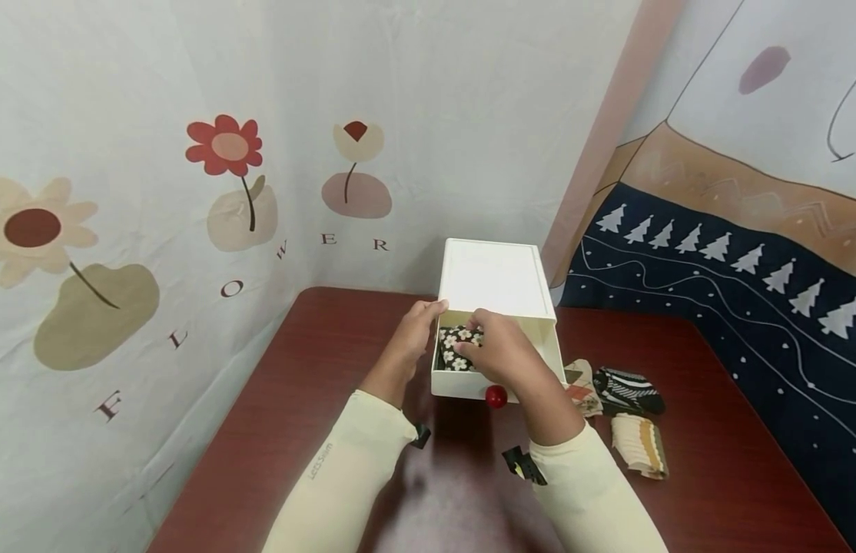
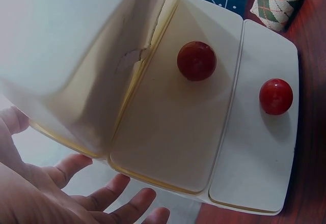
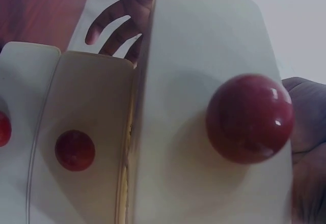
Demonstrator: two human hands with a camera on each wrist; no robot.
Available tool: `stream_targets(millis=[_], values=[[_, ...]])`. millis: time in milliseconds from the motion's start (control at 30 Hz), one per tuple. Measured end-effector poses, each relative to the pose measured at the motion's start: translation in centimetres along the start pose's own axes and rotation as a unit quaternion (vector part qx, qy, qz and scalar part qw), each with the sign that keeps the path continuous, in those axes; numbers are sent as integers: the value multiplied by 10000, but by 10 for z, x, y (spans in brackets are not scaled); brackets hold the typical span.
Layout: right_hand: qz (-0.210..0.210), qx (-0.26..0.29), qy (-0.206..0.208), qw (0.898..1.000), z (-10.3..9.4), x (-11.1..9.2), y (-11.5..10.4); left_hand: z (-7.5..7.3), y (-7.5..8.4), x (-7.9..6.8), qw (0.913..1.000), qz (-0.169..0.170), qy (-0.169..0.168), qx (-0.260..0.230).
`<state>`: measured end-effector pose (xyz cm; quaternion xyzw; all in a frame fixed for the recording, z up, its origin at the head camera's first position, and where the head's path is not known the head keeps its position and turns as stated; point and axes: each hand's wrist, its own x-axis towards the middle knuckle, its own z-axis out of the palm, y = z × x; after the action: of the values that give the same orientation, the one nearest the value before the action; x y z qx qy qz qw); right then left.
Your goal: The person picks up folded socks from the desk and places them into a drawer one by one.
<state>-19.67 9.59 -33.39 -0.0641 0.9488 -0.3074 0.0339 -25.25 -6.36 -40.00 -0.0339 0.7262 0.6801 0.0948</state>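
A white drawer unit [image 1: 497, 276] stands with its top drawer [image 1: 462, 384] pulled out. A folded black sock with white flowers [image 1: 450, 355] lies in the drawer's left part. My right hand [image 1: 502, 349] reaches over the drawer front, thumb and fingers on the sock; I cannot tell whether they pinch it. Most of that hand is behind the drawer in the right wrist view, with some of its palm side [image 3: 310, 127] showing. My left hand [image 1: 409, 338] is at the unit's left side, thumb at the top edge and fingers loosely spread [image 2: 137, 203].
Right of the unit lie an argyle sock [image 1: 582, 388], a black-and-white patterned sock [image 1: 628, 390] and a cream ribbed sock [image 1: 638, 444] on the red-brown table [image 1: 317, 361]. A red knob [image 1: 496, 396] sticks out from the drawer; two lower drawers [image 2: 168, 127] are closed.
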Motion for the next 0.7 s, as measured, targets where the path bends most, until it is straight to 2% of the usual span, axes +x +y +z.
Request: stream_targets(millis=[233, 367, 500, 600, 700], values=[[-124, 204, 64, 9997, -10, -11, 8, 0, -2, 1, 9999, 79, 12, -65], [-203, 278, 271, 9990, -17, -20, 16, 0, -4, 2, 9999, 104, 36, -33], [-446, 352, 733, 9957, -22, -29, 22, 0, -4, 2, 9999, 136, 62, -19], [-705, 354, 1224, 9893, -26, -36, 27, -1, -4, 3, 9999, 151, 41, -58], [-788, 378, 1627, 9828, -31, -44, 36, 0, -5, 3, 9999, 138, 12, -61]])
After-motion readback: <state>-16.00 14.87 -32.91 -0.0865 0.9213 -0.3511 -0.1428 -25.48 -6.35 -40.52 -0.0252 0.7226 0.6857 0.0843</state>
